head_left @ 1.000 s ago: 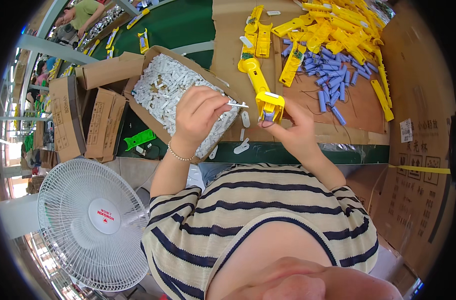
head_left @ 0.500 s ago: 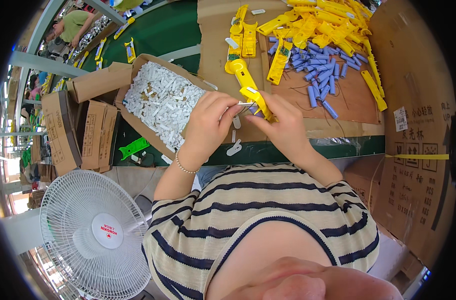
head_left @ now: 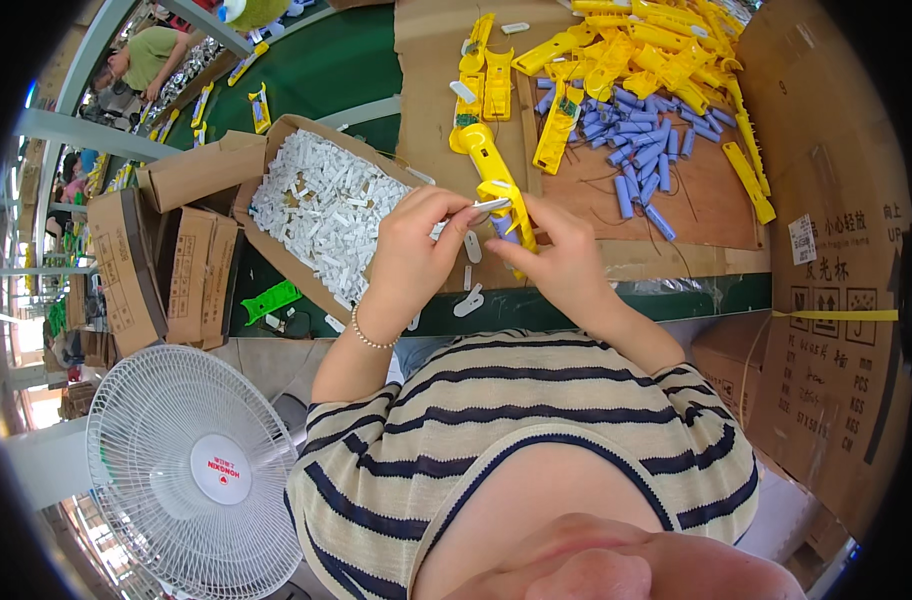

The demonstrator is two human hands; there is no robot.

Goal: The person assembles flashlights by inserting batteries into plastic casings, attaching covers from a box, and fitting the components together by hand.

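Between thumb and fingers, my left hand [head_left: 423,232] pinches a small white plastic strip [head_left: 492,205]. My right hand [head_left: 568,248] grips a yellow plastic housing [head_left: 522,222], which has a blue cylindrical battery [head_left: 503,228] inside it. The white strip is at the upper part of this housing; whether they touch is hard to tell. Just beyond my fingers lies another yellow housing [head_left: 489,160]. Loose white strips [head_left: 473,247] rest on the cardboard below my hands.
To the left, a cardboard box [head_left: 248,190] holds many white strips [head_left: 321,205]. Yellow housings [head_left: 666,50] and blue batteries [head_left: 641,135] with wires are heaped at the far right. A tall carton [head_left: 826,200] borders the right side; a fan [head_left: 191,470] stands lower left.
The yellow housing in my right hand has turned more upright, showing more of its battery. My left hand has tilted the white strip so its flat face shows.
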